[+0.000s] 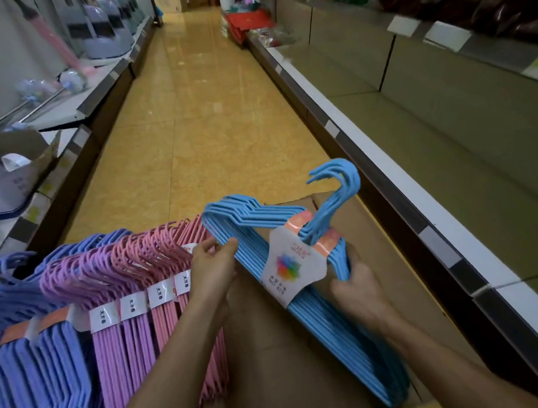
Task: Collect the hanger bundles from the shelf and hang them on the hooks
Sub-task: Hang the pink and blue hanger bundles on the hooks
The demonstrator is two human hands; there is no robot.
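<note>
Between both hands, the blue hanger bundle (302, 266) seems light and stiff. Left hand (213, 267) pinches its shoulder end; right hand (354, 285) grips beside the label, a good hold.

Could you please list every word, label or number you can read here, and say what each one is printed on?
"NO. 829": upside down on the white card label of the blue hanger bundle.
White band labels on the purple and pink hanger bundles: vertical Chinese characters, too blurred to read surely.
Shelf-edge price tags: blurred, unreadable.
</note>
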